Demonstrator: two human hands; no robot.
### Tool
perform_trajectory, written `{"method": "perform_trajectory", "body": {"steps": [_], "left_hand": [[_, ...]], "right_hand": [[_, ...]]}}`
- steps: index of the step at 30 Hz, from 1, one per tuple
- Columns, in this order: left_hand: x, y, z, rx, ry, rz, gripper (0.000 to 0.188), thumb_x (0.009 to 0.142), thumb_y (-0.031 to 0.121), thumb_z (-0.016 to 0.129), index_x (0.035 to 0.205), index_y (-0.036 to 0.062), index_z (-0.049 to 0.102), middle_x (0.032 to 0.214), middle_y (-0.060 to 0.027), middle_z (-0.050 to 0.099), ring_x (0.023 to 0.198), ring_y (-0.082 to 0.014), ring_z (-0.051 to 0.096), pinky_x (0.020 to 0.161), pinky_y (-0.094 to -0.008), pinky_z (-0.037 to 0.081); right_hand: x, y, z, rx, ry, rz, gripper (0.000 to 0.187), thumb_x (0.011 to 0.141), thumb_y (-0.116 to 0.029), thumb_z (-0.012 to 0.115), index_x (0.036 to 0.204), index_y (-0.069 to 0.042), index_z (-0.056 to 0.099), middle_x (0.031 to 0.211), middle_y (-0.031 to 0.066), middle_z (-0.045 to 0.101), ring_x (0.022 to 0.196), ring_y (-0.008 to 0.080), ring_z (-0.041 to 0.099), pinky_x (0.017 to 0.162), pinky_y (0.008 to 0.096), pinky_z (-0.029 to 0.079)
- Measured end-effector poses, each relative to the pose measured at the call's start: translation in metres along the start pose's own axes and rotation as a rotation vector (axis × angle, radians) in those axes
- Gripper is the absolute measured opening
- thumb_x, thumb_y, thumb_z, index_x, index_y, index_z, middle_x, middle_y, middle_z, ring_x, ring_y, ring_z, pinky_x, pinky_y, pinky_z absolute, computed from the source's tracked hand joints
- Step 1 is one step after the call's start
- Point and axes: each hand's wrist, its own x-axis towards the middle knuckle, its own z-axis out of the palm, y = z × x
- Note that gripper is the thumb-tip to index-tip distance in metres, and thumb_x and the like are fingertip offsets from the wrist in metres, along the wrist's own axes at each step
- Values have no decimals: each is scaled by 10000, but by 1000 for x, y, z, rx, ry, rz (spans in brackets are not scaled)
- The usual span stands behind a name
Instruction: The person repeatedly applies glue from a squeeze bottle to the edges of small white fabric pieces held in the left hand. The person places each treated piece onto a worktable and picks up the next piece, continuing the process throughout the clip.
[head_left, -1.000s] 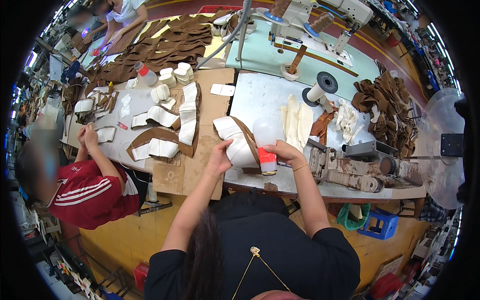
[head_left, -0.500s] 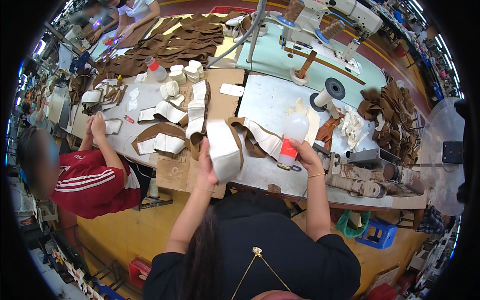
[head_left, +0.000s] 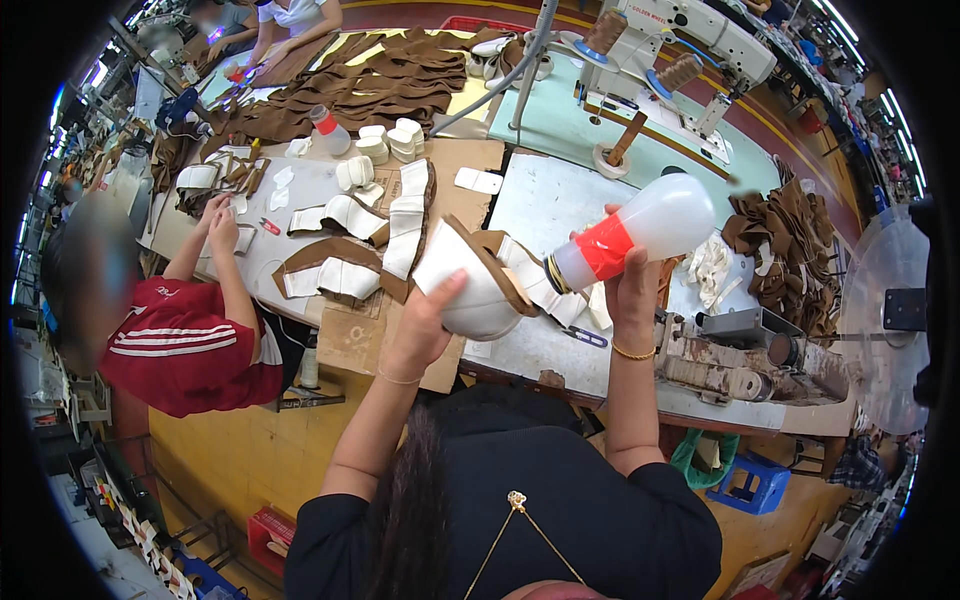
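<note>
In my left hand (head_left: 425,325) is a curved white padded piece with a brown edge (head_left: 465,285), thumb on its white face. My right hand (head_left: 635,285) grips a translucent squeeze bottle (head_left: 665,215) wrapped in red tape. The bottle is tilted, its narrow dark-ringed end pointing down and left toward the piece's brown edge. Whether it touches the edge I cannot tell. Behind the piece, a strip of white and brown panels (head_left: 408,225) lies on cardboard. A small purple-handled tool (head_left: 585,337) rests on the table below the bottle.
A person in a red shirt (head_left: 190,345) works at the left. White pads (head_left: 372,145) and another red-taped bottle (head_left: 330,130) stand farther back. A sewing machine (head_left: 690,40) is at the back right, brown pieces (head_left: 790,250) at the right, and a rusty metal device (head_left: 740,365) by the front edge.
My right hand has lifted the bottle off the table area and tilted it toward the piece. My left hand has turned the piece, bringing its brown edge to face the bottle.
</note>
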Motion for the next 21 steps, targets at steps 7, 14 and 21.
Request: {"method": "perform_trajectory", "body": {"steps": [7,14,21], "left_hand": [[-23,10,23,-15,-157,66,432,856,130,589,1237,-8,439,1160,-99,531,1075,-170,506,921,-309,397],[-27,10,31,45,-74,126,419,859,71,552,1254,5,428,1185,-94,532,1089,-196,520,923,-344,421],[-33,4,18,-15,-54,100,429,843,52,518,1259,3,422,1189,-107,530,1098,-209,519,939,-351,414]], "right_hand": [[0,-33,60,104,22,-214,830,692,-396,741,1266,11,300,1218,168,447,1029,335,561,855,458,519],[-16,-38,85,-92,-89,-160,803,659,-360,788,1209,21,345,1195,182,439,1028,341,569,854,512,505],[24,-37,73,-530,-16,-241,336,697,-229,785,921,-18,651,848,54,664,721,126,624,608,272,506]]}}
